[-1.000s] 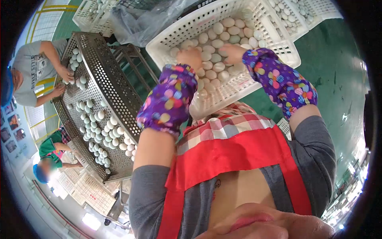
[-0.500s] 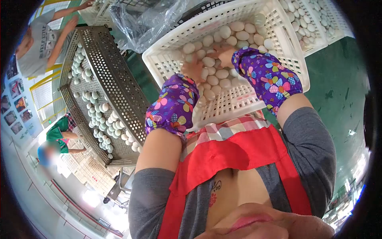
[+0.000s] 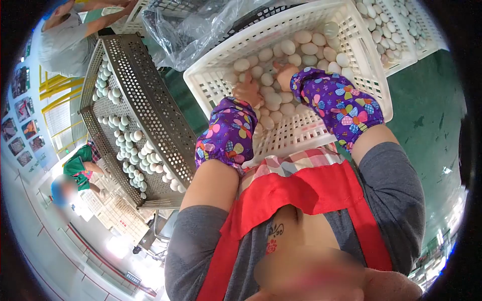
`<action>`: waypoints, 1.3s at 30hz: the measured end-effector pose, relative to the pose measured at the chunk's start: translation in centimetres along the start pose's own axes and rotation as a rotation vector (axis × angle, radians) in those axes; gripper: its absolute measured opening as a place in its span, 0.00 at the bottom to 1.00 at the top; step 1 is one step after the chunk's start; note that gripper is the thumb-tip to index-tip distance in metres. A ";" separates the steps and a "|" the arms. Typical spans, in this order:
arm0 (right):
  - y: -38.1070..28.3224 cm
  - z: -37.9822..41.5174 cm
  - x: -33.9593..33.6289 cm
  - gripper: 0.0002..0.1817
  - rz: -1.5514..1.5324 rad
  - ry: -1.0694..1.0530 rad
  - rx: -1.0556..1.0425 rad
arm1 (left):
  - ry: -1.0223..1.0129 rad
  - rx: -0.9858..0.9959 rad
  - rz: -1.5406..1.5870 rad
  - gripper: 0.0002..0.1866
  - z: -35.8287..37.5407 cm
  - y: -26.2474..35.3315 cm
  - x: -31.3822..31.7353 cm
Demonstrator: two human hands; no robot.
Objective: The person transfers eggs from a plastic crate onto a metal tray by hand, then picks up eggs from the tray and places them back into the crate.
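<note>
- White slotted plastic crate, one o'clock, holding pale eggs.
- Left hand, twelve; right hand, one: grip unclear, I cannot tell.
- I'd advise light fingertip pressure.

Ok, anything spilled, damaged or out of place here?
Nothing plainly stands out. The eggs around the left hand and right hand lie inside the white crate, none visibly broken; the clear plastic beside it is merely crumpled.

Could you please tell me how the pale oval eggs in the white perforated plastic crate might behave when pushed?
The pale oval eggs would likely roll easily, being smoothly rounded. Piled against one another in the white perforated plastic crate, they may knock together. As shelled eggs, they are probably fragile.
</note>
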State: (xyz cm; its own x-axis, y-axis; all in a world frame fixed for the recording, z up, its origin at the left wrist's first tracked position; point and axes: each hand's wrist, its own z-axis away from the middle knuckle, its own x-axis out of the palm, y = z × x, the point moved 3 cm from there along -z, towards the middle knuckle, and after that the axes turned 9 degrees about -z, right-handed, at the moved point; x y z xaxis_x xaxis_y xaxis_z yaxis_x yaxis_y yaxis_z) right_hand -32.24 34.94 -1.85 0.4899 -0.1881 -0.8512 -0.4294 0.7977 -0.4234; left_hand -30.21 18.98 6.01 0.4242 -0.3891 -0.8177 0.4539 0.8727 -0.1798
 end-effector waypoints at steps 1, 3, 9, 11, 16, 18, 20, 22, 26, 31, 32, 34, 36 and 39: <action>-0.2 -0.3 0.1 0.22 0.030 0.002 0.007 | -0.033 -0.005 0.049 0.35 -0.7 -0.2 0.4; -0.6 -0.6 0.6 0.23 0.049 0.005 0.020 | -0.115 -0.117 0.113 0.35 -1.5 0.0 1.3; -0.8 0.2 0.0 0.28 0.029 -0.200 0.223 | 0.104 0.029 0.026 0.24 -2.5 -1.2 6.1; -0.6 0.2 0.7 0.28 0.004 -0.255 0.297 | 0.145 0.161 -0.005 0.21 -1.2 0.1 6.3; -0.6 0.1 0.6 0.25 0.177 -0.359 0.152 | 0.116 0.188 0.065 0.18 0.8 2.2 5.9; -1.7 0.5 -1.6 0.24 0.258 -0.558 0.227 | 0.085 0.161 0.140 0.17 0.7 3.3 5.2; -1.8 1.1 -1.5 0.28 0.243 -0.545 0.059 | 0.054 0.144 0.220 0.17 0.3 4.3 4.3; -1.5 0.9 -0.5 0.34 0.197 -0.499 0.063 | 0.020 0.136 0.308 0.16 0.2 4.8 3.6; -2.0 2.7 -3.2 0.31 0.030 -0.212 0.069 | -0.078 0.132 0.591 0.15 -0.5 5.4 0.4; 2.1 4.2 -5.2 0.27 -0.492 -0.079 0.152 | -0.282 0.187 1.422 0.13 2.0 2.7 -5.2; 2.6 4.4 -6.7 0.26 -0.726 -0.075 0.190 | -0.287 0.215 1.628 0.13 3.7 1.0 -6.8; 0.5 4.8 -11.0 0.26 -0.921 0.024 0.159 | -0.206 0.294 1.898 0.12 7.4 -3.1 -9.5; -2.7 4.1 -14.6 0.27 -1.038 0.111 0.115 | 0.212 0.381 1.827 0.13 12.3 -8.7 -10.5; -10.6 1.5 -19.5 0.30 -0.933 0.211 -0.070 | 0.480 0.190 2.043 0.15 21.0 -17.4 -7.3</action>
State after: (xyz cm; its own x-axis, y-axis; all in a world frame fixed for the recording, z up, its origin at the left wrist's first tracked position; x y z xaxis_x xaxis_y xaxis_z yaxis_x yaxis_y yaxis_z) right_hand -36.12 31.05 19.73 0.5135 -0.8352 -0.1969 0.0170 0.2394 -0.9708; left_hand -24.73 0.48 26.59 0.1307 0.9672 0.2177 -0.2142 -0.1868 0.9588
